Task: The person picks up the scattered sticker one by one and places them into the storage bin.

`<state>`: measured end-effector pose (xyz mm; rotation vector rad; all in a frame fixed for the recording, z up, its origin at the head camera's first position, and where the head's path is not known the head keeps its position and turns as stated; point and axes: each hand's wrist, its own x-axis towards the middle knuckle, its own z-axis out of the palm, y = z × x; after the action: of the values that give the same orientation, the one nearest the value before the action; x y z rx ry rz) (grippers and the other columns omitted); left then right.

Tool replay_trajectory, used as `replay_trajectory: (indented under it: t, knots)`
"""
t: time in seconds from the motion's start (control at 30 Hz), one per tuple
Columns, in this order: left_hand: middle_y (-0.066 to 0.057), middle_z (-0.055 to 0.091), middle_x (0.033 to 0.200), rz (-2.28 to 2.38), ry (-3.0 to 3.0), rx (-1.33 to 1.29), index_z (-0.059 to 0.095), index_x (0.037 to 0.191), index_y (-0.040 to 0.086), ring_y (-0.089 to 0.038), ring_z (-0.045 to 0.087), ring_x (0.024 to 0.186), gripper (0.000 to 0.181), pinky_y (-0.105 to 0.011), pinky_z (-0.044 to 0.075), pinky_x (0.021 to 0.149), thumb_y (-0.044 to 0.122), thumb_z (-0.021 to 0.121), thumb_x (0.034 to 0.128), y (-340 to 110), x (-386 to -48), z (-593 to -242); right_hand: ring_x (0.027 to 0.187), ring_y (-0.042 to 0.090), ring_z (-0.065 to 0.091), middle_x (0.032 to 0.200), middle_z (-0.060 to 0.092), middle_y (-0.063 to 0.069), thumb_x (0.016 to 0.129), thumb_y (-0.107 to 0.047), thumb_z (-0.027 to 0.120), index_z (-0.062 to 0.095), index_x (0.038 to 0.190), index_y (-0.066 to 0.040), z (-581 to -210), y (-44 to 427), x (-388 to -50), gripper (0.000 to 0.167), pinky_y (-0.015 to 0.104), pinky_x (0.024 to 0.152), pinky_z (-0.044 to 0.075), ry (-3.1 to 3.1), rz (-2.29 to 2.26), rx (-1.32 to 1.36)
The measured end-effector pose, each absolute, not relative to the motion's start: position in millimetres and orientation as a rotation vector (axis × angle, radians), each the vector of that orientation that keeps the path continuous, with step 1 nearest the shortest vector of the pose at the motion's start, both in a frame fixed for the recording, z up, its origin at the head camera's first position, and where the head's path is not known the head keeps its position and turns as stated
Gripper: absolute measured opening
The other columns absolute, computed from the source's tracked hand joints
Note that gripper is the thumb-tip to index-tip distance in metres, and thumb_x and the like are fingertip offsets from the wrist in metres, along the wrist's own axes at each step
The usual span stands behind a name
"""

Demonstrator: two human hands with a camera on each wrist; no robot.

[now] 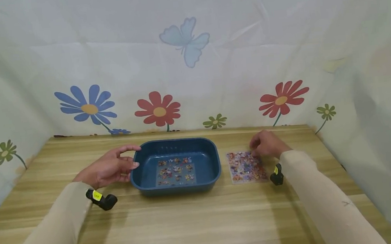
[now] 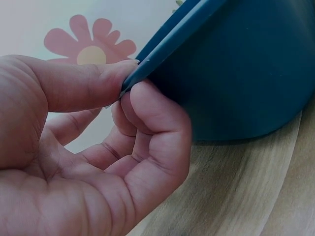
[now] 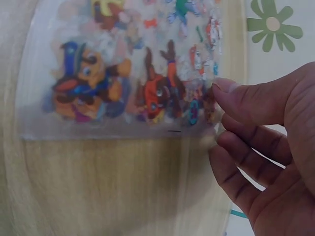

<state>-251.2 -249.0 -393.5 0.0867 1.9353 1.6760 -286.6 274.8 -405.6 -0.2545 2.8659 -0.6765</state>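
A dark blue rectangular bin (image 1: 177, 189) stands on the table with a clear sheet of small cartoon stickers (image 1: 176, 171) lying flat inside. At its left end my left hand (image 1: 109, 167) pinches the rim; in the left wrist view the thumb and curled index finger of the hand (image 2: 98, 132) meet on the bin's edge (image 2: 167, 44). To the bin's right lies a clear pack of stickers (image 1: 246, 168). My right hand (image 1: 268, 144) is at its upper right corner, and in the right wrist view the thumb and fingers (image 3: 266, 142) pinch the edge of the pack (image 3: 118, 93).
The wooden table (image 1: 191, 224) has a white cloth (image 1: 123, 66) with flowers and a butterfly hanging behind it and at both sides. Black wrist cameras are strapped at the left (image 1: 102, 199) and right (image 1: 276, 175) wrists.
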Motion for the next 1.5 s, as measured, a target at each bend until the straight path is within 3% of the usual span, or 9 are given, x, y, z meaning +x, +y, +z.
replay_trajectory:
  t: [0.37,0.57,0.7,0.9,1.0,1.33,1.5]
  knots:
    - [-0.005,0.058,0.096,1.697,1.928,0.057,0.029,0.16,0.019,-0.019,0.06,0.075,0.071,-0.033,0.06,0.074,0.01,0.067,0.1008,-248.5,-252.2,-393.4,0.086,0.025,0.061,0.093,0.071,0.013,0.088,-0.002,0.075,0.075,0.092,-0.002,-409.8,272.3,-288.1,0.005,0.034,0.076,0.053,2.876,-0.696,-0.185]
    - [-0.004,0.057,0.092,1.703,1.925,0.059,0.029,0.16,0.018,-0.018,0.059,0.074,0.071,-0.033,0.06,0.074,0.01,0.067,0.1008,-248.1,-253.2,-394.4,0.084,0.024,0.059,0.09,0.066,0.012,0.087,0.004,0.066,0.07,0.092,-0.003,-416.1,273.9,-287.6,0.009,0.032,0.073,0.049,2.892,-0.76,-0.231]
    - [-0.003,0.056,0.09,1.7,1.925,0.068,0.029,0.16,0.018,-0.018,0.058,0.073,0.071,-0.033,0.059,0.073,0.01,0.068,0.1005,-248.4,-252.8,-394.5,0.086,0.024,0.06,0.095,0.069,0.012,0.091,0.003,0.064,0.072,0.097,-0.005,-418.4,275.5,-286.6,0.013,0.034,0.076,0.051,2.897,-0.789,-0.25]
    - [-0.003,0.057,0.092,1.7,1.917,0.073,0.031,0.159,0.019,-0.018,0.059,0.075,0.07,-0.033,0.059,0.074,0.01,0.068,0.1002,-248.7,-252.4,-394.2,0.101,0.031,0.067,0.111,0.074,0.018,0.097,-0.003,0.062,0.076,0.112,-0.003,-418.3,280.2,-284.8,0.02,0.049,0.091,0.056,2.955,-0.786,-0.299]
    - [-0.003,0.057,0.091,1.696,1.921,0.08,0.031,0.158,0.019,-0.018,0.058,0.075,0.069,-0.033,0.058,0.074,0.01,0.068,0.1001,-248.8,-252.5,-393.5,0.102,0.032,0.067,0.114,0.074,0.019,0.097,-0.003,0.062,0.076,0.118,-0.003,-416.6,282.5,-284.1,0.025,0.049,0.091,0.056,2.978,-0.797,-0.316]
    - [-0.006,0.059,0.094,1.681,1.934,0.081,0.03,0.159,0.018,-0.02,0.06,0.075,0.071,-0.033,0.059,0.073,0.01,0.068,0.0998,-249.0,-251.3,-392.2,0.101,0.032,0.073,0.108,0.078,0.018,0.095,-0.002,0.069,0.08,0.109,-0.001,-414.3,289.7,-284.1,0.017,0.052,0.091,0.058,3.027,-0.854,-0.395]
    - [-0.003,0.056,0.091,1.696,1.921,0.075,0.031,0.159,0.019,-0.019,0.058,0.074,0.071,-0.033,0.058,0.073,0.01,0.068,0.0999,-248.4,-251.7,-392.5,0.099,0.03,0.072,0.106,0.079,0.018,0.095,-0.003,0.071,0.081,0.106,-0.002,-415.6,292.9,-284.7,0.015,0.046,0.088,0.058,3.0,-0.921,-0.37]
